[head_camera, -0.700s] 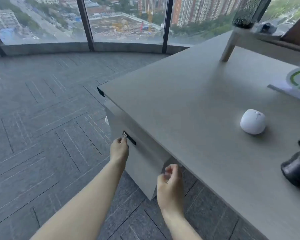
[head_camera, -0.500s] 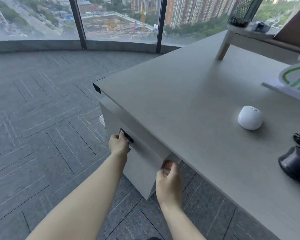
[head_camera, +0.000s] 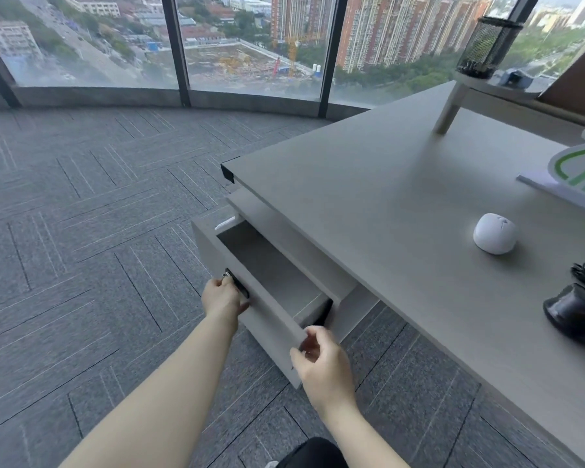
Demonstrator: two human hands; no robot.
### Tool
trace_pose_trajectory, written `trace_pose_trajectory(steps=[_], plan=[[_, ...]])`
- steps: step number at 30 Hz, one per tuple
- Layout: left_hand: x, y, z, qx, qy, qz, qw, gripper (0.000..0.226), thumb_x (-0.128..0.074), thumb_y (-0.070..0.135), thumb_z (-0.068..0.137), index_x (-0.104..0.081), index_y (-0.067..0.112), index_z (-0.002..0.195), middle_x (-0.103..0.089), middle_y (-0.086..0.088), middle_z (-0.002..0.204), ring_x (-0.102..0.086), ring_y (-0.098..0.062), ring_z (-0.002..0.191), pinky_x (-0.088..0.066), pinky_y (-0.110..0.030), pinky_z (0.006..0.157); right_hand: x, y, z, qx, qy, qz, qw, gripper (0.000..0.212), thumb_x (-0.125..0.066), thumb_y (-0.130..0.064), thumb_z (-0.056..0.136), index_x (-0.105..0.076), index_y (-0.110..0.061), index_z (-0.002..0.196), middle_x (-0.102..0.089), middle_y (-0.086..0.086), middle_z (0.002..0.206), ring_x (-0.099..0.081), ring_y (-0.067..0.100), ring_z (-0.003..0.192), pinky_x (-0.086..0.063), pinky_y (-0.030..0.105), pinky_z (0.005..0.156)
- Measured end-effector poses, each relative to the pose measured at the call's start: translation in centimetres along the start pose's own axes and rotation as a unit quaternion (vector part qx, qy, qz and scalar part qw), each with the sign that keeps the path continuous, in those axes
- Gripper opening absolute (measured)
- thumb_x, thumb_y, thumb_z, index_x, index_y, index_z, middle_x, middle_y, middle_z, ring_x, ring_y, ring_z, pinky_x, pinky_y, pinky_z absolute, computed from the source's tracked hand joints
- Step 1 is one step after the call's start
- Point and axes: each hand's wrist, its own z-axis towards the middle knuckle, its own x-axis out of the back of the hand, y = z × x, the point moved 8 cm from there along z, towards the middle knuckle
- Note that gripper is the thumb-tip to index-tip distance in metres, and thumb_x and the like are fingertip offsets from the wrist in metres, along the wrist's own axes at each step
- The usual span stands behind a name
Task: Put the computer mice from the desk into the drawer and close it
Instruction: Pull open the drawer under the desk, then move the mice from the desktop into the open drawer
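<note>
The grey drawer (head_camera: 267, 265) under the desk's left corner stands pulled out, its inside bare. My left hand (head_camera: 222, 300) grips the drawer's black handle on the front panel. At the panel's near corner, my right hand (head_camera: 321, 361) holds the edge with curled fingers. A white mouse (head_camera: 493, 238) lies on the grey desk (head_camera: 368, 197) to the right. A black mouse (head_camera: 576, 314) with a cable sits further right, near the frame's edge.
A white sign with green lettering (head_camera: 574, 173) lies at the desk's right. A raised shelf (head_camera: 487, 92) at the back carries a black mesh pen holder (head_camera: 488, 45). Grey carpet floor (head_camera: 81, 231) spreads to the left, with windows beyond.
The drawer was shut under the desk; it has now slid out toward me. Both hands moved back with its front panel.
</note>
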Motion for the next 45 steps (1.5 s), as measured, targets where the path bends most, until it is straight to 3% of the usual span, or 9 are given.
trace_pose_trajectory(steps=[5,20,26,29,31,34,39,42,45], plan=[[7.8,-0.4,-0.9,0.015,0.024,-0.009,1.000,0.017,-0.046,0.015,0.095,-0.055,0.006,0.106,-0.058,-0.012,0.114,-0.058,-0.029,0.101,-0.059,-0.042,0.058,-4.0,-1.7,-4.2,0.048,-0.055,-0.009,0.997,0.015,-0.075,-0.024,0.082,-0.062,-0.027,0.089,-0.069,-0.008,0.086,-0.063,0.006,0.080,-0.048,0.013,0.066],[23.7,-0.7,-3.2,-0.007,0.045,-0.029,0.999,0.023,-0.047,0.015,0.096,-0.057,0.003,0.113,-0.064,-0.015,0.123,-0.064,-0.027,0.101,-0.057,-0.034,0.042,-13.6,-4.8,-13.8,0.102,-0.210,0.021,0.972,0.009,-0.076,-0.024,0.080,-0.069,-0.022,0.085,-0.076,-0.005,0.085,-0.072,0.009,0.080,-0.061,0.036,0.076],[25.8,-1.3,-2.9,-0.012,0.048,-0.013,0.999,0.030,-0.051,0.019,0.094,-0.060,0.002,0.118,-0.068,-0.011,0.115,-0.067,-0.027,0.100,-0.057,-0.038,0.055,-14.4,-5.2,-15.4,0.101,-0.228,0.026,0.968,0.006,-0.073,-0.020,0.083,-0.070,-0.021,0.087,-0.076,-0.003,0.086,-0.072,0.013,0.078,-0.061,0.034,0.074],[26.6,-0.1,-4.3,-0.030,0.129,0.070,0.989,0.029,-0.046,0.018,0.090,-0.059,-0.002,0.107,-0.065,-0.024,0.114,-0.063,-0.038,0.093,-0.057,-0.053,0.075,-13.1,-6.0,-15.3,0.131,-0.227,-0.004,0.965,0.018,-0.068,-0.026,0.084,-0.070,-0.024,0.102,-0.073,-0.007,0.094,-0.067,0.007,0.081,-0.058,0.023,0.077],[26.4,2.4,-6.2,-0.100,0.185,0.162,0.964,0.038,-0.040,0.022,0.086,-0.056,-0.001,0.111,-0.062,-0.028,0.117,-0.060,-0.045,0.103,-0.049,-0.058,0.088,-10.2,-7.0,-14.5,0.147,-0.180,0.001,0.973,0.025,-0.064,-0.024,0.088,-0.067,-0.021,0.113,-0.070,-0.007,0.099,-0.063,0.005,0.084,-0.054,0.016,0.076],[22.3,7.4,-11.6,-0.274,0.191,0.200,0.921,0.038,-0.038,0.022,0.091,-0.052,0.007,0.122,-0.055,-0.013,0.127,-0.044,-0.036,0.124,-0.039,-0.051,0.101,-2.5,-9.1,-12.2,0.185,-0.043,0.022,0.982,0.025,-0.061,-0.014,0.091,-0.065,-0.016,0.116,-0.068,-0.009,0.100,-0.061,0.001,0.090,-0.050,0.010,0.074],[8.2,10.5,-18.3,-0.436,0.024,0.244,0.866,0.027,-0.047,0.014,0.091,-0.061,0.008,0.114,-0.061,-0.010,0.118,-0.051,-0.028,0.116,-0.034,-0.028,0.095,13.2,-10.8,-8.9,0.233,0.207,-0.034,0.950,0.023,-0.060,-0.007,0.089,-0.066,-0.018,0.107,-0.066,-0.005,0.102,-0.063,0.016,0.093,-0.053,0.031,0.079],[-0.8,9.7,-22.6,-0.464,-0.076,0.253,0.846,0.024,-0.051,0.009,0.089,-0.063,0.010,0.110,-0.063,-0.007,0.113,-0.055,-0.024,0.111,-0.034,-0.022,0.092,22.0,-9.1,-7.1,0.189,0.322,-0.113,0.921,0.029,-0.062,-0.009,0.085,-0.064,-0.018,0.114,-0.063,0.004,0.119,-0.052,0.027,0.110,-0.038,0.029,0.089],[-9.7,8.4,-26.8,-0.470,-0.170,0.279,0.820,0.028,-0.051,0.012,0.088,-0.061,0.015,0.115,-0.061,-0.004,0.119,-0.054,-0.021,0.115,-0.037,-0.025,0.091,28.8,-5.8,-5.3,0.101,0.375,-0.197,0.900,0.041,-0.065,-0.018,0.082,-0.059,-0.021,0.123,-0.054,0.013,0.132,-0.046,0.040,0.116,-0.038,0.046,0.097]])
